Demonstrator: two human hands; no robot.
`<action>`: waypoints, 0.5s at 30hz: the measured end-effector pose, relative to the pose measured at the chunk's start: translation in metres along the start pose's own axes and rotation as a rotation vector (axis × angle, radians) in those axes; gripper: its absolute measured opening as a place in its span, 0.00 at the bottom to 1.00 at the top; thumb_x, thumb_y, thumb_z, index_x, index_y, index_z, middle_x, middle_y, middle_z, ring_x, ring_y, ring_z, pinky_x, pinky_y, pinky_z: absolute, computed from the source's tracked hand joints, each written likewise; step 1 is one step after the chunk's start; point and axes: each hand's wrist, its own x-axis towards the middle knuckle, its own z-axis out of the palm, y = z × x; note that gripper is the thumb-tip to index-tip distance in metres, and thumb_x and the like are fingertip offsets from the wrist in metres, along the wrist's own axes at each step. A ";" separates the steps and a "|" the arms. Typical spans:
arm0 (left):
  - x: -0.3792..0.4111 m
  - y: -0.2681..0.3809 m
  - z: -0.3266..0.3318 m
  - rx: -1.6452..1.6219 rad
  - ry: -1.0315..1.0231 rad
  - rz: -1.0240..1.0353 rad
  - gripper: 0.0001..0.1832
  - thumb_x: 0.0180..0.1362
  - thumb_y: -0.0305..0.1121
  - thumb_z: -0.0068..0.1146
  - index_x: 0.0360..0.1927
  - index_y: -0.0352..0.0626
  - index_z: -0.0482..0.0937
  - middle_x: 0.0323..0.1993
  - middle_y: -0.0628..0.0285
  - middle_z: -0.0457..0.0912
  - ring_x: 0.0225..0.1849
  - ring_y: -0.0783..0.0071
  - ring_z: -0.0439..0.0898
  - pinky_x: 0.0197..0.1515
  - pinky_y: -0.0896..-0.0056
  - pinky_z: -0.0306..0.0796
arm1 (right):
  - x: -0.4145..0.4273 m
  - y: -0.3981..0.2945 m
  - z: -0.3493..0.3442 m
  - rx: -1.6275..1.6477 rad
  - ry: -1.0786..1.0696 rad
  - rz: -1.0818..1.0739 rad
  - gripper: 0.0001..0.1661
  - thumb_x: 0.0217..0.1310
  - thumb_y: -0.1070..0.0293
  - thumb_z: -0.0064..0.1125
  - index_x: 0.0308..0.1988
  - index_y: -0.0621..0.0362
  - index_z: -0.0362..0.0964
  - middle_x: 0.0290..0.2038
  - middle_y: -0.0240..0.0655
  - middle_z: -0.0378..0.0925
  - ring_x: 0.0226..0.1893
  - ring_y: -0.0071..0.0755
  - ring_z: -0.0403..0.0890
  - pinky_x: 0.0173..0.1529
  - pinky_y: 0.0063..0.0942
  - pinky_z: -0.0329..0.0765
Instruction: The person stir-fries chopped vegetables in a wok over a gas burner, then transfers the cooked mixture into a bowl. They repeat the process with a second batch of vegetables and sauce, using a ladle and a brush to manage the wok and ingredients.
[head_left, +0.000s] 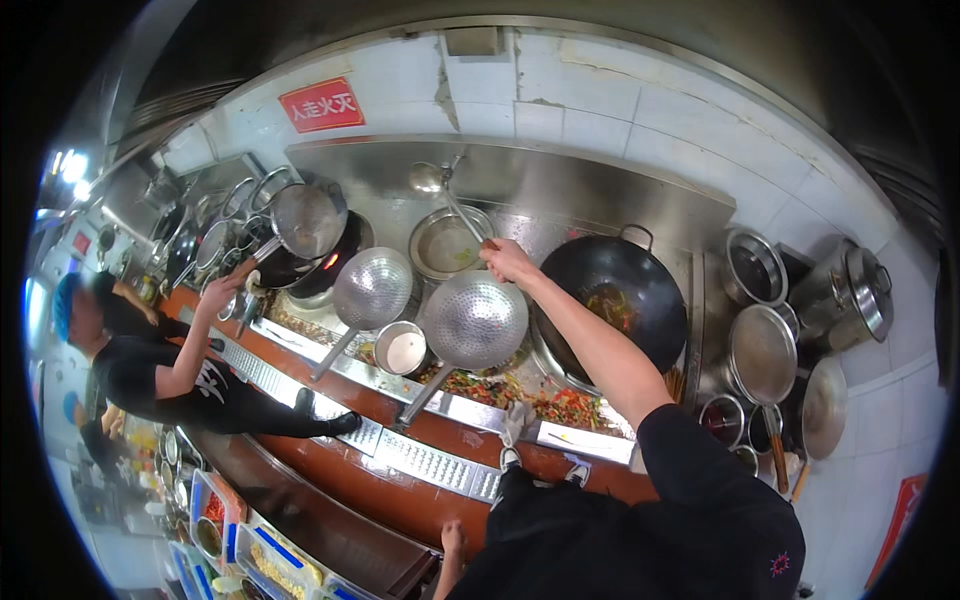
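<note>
My right hand (507, 261) grips the wooden end of a long-handled metal ladle (466, 213). The ladle's bowl is at the back of the stove, beside a tap (450, 166). Under the handle is a metal basin (429, 251) of cloudy liquid. Below my right forearm sits a large black wok (559, 262) with green food and dark liquid in its bottom. A perforated metal strainer (476, 319) lies just left of the forearm, its handle over the front edge. My left hand (452, 535) hangs low at my side; its fingers are too small to make out.
Another strainer (373, 287) and a pot of white contents (400, 349) stand to the left. Chopped food scraps (555, 405) litter the stove front, where a cloth (517, 421) hangs. A co-worker (161, 375) holds a pan (309, 219). Pots (756, 266) crowd the right.
</note>
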 end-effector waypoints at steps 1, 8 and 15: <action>-0.017 -0.004 0.003 0.219 0.110 -0.104 0.10 0.61 0.34 0.49 0.23 0.50 0.69 0.13 0.72 0.62 0.12 0.79 0.61 0.13 0.75 0.55 | 0.005 0.007 -0.010 0.003 0.017 -0.004 0.07 0.62 0.67 0.56 0.32 0.57 0.69 0.20 0.25 0.67 0.14 0.17 0.65 0.17 0.21 0.64; -0.063 -0.053 -0.038 0.059 0.332 -0.293 0.07 0.61 0.34 0.50 0.27 0.47 0.71 0.16 0.68 0.67 0.15 0.76 0.65 0.17 0.72 0.60 | 0.013 0.079 0.001 -0.774 0.166 -0.241 0.14 0.61 0.67 0.52 0.44 0.64 0.71 0.33 0.54 0.80 0.35 0.57 0.83 0.40 0.46 0.77; -0.018 -0.038 -0.029 0.034 0.252 -0.258 0.06 0.61 0.33 0.51 0.32 0.44 0.74 0.19 0.65 0.71 0.18 0.72 0.70 0.20 0.69 0.64 | 0.089 0.167 -0.093 1.377 -0.323 0.706 0.10 0.63 0.76 0.51 0.43 0.71 0.66 0.26 0.43 0.72 0.20 0.31 0.76 0.21 0.23 0.76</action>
